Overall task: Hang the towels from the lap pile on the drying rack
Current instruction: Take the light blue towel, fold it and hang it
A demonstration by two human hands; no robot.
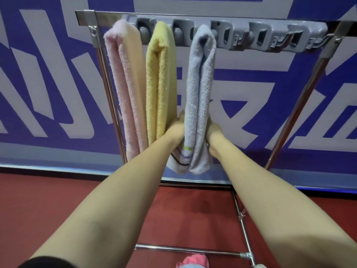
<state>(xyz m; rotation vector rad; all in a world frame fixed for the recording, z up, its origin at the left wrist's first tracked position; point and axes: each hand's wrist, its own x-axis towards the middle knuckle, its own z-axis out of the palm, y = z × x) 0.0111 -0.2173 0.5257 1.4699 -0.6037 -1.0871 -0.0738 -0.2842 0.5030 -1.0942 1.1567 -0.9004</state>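
At 12 o'clock the grey towel [201, 89] hangs folded over the rack [106, 16] top bar, 3rd in row. The yellow towel [160, 84], then the pink towel [125, 84], are at its 9. L hand [176, 130] & R hand [213, 132] flank its lower part, touching it. Fingers hidden by cloth, can't tell if gripping. The lap pile [193, 261] is at 6, by the frame edge.

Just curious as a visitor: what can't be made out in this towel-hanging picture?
Head view: fingers of the left hand and right hand lie hidden behind the blue-grey towel; their hold is unclear.
Head view: the lap pile is cut by the bottom edge; its count is unknown.
Head view: this towel's top covers its fastening on the grey rail.
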